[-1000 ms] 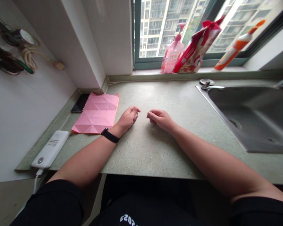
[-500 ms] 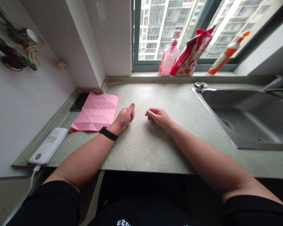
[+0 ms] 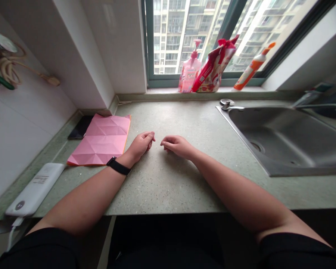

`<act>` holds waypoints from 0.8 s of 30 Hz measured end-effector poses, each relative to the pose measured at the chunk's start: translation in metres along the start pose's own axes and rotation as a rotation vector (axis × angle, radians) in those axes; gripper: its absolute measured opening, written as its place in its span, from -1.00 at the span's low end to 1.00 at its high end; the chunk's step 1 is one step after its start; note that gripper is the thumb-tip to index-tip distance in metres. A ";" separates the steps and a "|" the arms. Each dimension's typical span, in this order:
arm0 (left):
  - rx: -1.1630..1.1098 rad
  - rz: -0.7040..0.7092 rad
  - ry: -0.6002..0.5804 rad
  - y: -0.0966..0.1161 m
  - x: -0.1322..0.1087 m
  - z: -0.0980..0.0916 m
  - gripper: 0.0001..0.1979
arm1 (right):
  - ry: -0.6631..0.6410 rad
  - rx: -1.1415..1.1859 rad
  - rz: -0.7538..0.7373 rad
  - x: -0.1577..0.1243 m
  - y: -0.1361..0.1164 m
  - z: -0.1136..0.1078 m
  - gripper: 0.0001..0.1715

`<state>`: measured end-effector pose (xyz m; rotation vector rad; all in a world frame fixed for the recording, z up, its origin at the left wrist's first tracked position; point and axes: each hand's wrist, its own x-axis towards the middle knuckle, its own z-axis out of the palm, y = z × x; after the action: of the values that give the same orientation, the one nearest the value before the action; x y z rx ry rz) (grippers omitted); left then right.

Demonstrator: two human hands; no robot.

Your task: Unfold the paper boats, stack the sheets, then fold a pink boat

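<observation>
My left hand [image 3: 141, 146], with a black band [image 3: 119, 166] at the wrist, rests on the speckled green-grey counter [image 3: 156, 186]. Its fingers are curled in and the thumb lies over them; nothing shows in it. Just across a small gap, my right hand [image 3: 179, 146] is loosely closed, fingertips bent down toward the counter, with no object visible. Closest to the left hand is a creased pink sheet of paper [image 3: 100, 138], orange along its edges. It lies flat and partly covers a dark flat phone-like slab [image 3: 80, 127].
A white power bank [image 3: 37, 188] with a cable lies at the left front edge. To the right is a steel sink [image 3: 264, 164] with a drain plug [image 3: 226, 104] by its corner. A pink pump bottle [image 3: 189, 74], red bag [image 3: 212, 71] and orange-white bottle [image 3: 250, 73] stand on the windowsill.
The view has shifted, so most things sit further left. My hands have come a little closer together, and the left thumb has tipped from upright to forward over the fingers.
</observation>
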<state>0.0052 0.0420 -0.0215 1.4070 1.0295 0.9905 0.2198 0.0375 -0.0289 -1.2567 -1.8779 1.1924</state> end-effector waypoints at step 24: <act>0.040 0.442 0.240 0.059 -0.025 -0.041 -0.55 | -0.035 0.052 0.037 0.001 0.005 -0.009 -0.60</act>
<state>-0.0373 0.0264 0.0401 1.6148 0.9298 1.4961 0.2288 0.0428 -0.0294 -1.2554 -1.8432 1.2825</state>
